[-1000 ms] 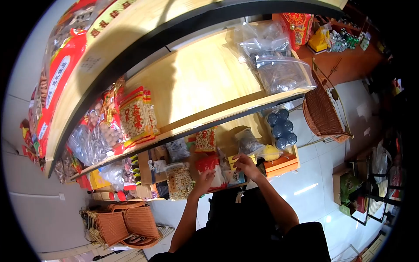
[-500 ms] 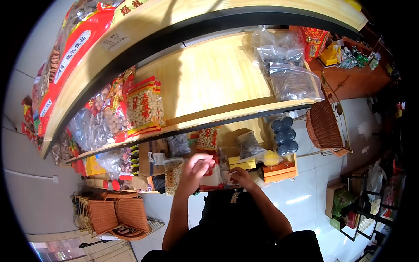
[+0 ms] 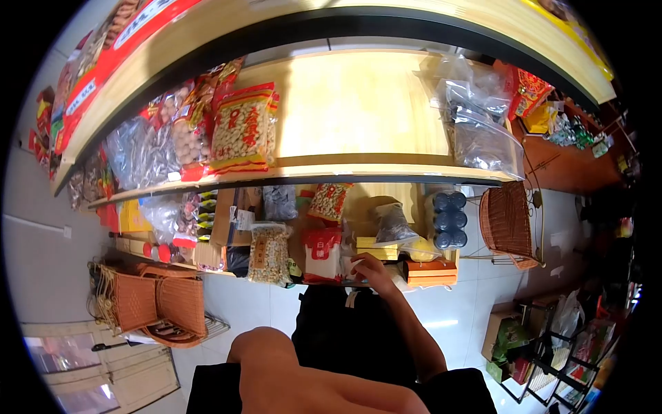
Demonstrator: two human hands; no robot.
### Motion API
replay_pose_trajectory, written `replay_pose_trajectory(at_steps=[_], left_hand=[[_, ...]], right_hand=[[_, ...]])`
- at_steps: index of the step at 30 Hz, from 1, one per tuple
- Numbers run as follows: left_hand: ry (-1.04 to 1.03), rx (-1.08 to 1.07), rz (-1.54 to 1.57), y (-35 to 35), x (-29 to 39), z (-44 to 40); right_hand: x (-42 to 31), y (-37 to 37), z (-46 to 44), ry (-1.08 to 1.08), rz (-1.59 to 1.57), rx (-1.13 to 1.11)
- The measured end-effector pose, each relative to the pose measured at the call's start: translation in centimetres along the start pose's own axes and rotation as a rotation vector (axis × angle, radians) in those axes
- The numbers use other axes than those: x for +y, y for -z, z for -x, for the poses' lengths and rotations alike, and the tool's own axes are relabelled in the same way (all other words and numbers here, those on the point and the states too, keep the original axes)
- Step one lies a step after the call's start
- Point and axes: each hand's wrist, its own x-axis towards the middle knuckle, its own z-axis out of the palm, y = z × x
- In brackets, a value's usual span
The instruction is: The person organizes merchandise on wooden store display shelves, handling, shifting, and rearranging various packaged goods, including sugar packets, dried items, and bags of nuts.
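Observation:
My right hand is at the front edge of the lower shelf, its fingers pressed together around something small and pale that I cannot make out. Just left of it stands a red and white packet. A grey-filled clear bag lies behind the hand, near a yellow box. My left arm is bent close to the camera at the bottom, and its hand lies outside the frame. Left of the red and white packet is a clear bag of pale pieces.
The upper shelf holds red-trimmed nut packets on the left and clear bags on the right. Dark-lidded jars and orange boxes sit at the lower right. Wicker baskets flank the shelving.
My left hand has left the shelf area and gone out of view, its arm now bent close to the camera. My right hand stays near the shelf edge. The view has shifted and turned.

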Motion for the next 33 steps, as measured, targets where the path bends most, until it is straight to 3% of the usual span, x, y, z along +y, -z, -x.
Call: replay_pose_trajectory(at_steps=[2, 3, 12, 21, 33], left_hand=[[-0.292, -0.103, 0.101, 0.7, -2.8, 0.4], [-0.246, 0.110, 0.101, -0.5, -1.9, 1.3], [-0.225, 0.043, 0.184, 5.5, 3.0, 0.9], [-0.236, 0.039, 0.281, 11.3, 7.1, 2.6], [-0.291, 0.089, 0.246, 16.2, 11.7, 5.3]], right_hand=[[-0.2, -1.0, -0.2, 0.009, -0.005, -0.050], [0.2, -1.2, -0.6, 0.004, -0.001, -0.054], [0.4, -4.8, -1.4, 0.045, 0.066, 0.021], [1.6, -8.7, -1.2, -0.081, 0.107, 0.056], [2.5, -13.5, -4.2, -0.113, 0.304, -0.035]])
